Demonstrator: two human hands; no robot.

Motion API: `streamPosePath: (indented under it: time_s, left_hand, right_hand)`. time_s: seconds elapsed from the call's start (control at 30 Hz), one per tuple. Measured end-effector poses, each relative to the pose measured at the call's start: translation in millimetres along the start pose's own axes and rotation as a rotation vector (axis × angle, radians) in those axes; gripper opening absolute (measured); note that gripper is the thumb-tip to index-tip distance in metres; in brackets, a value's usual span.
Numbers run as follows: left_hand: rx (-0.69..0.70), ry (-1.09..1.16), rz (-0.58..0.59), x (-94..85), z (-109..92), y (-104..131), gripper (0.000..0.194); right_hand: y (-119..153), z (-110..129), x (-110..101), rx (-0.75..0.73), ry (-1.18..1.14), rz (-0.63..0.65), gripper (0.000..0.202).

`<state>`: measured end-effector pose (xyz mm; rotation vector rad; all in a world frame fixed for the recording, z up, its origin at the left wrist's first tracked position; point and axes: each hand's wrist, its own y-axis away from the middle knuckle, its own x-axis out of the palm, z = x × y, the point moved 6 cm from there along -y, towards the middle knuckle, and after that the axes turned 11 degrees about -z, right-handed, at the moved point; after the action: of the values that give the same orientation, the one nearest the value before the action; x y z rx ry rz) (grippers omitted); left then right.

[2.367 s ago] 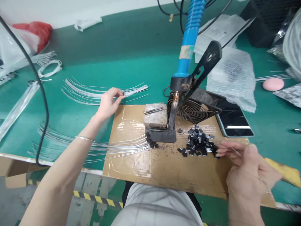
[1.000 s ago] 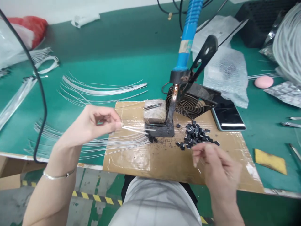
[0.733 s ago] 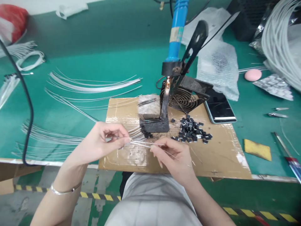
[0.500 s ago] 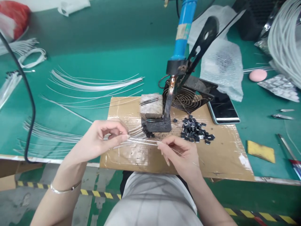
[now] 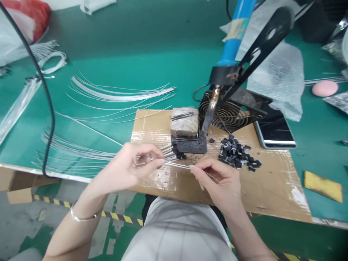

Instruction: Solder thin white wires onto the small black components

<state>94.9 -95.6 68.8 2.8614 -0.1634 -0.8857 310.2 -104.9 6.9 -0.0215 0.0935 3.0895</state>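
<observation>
Wire strand pinched between two hands

Wire strand (image 5: pixel 176 165) runs just in front of the black stand (image 5: pixel 189 145), over the cardboard sheet (image 5: pixel 261 188). Left hand (image 5: pixel 133 166) fingers are closed on one end, right hand (image 5: pixel 217 179) fingers closed on the other. One pile of black chips (image 5: pixel 237 156) lies right of the stand; three fans of loose wires (image 5: pixel 119 95) spread left of it on the bench (image 5: pixel 152 61).
</observation>
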Motion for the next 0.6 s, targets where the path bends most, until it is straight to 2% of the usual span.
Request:
streamPosePath:
  time_s: [0.17,0.27,0.47,0.6]
  left_hand:
    - [0.131,-0.025,0.009,40.8,-24,10,0.013]
    - [0.149,0.024,0.011,57.4,-27,8,0.015]
    - [0.051,0.166,-0.010,64.5,-17,2,0.013]
    - [-0.053,0.317,-0.010,66.1,-10,-3,0.011]
  right_hand:
    - [2,7,-1,-0.127,0.057,0.007,0.025]
    - [4,5,-5,-0.132,0.059,-0.004,0.025]
    - [3,-11,-13,-0.025,-0.004,-0.038,0.030]
    - [2,-18,-16,0.079,-0.212,-0.079,0.061]
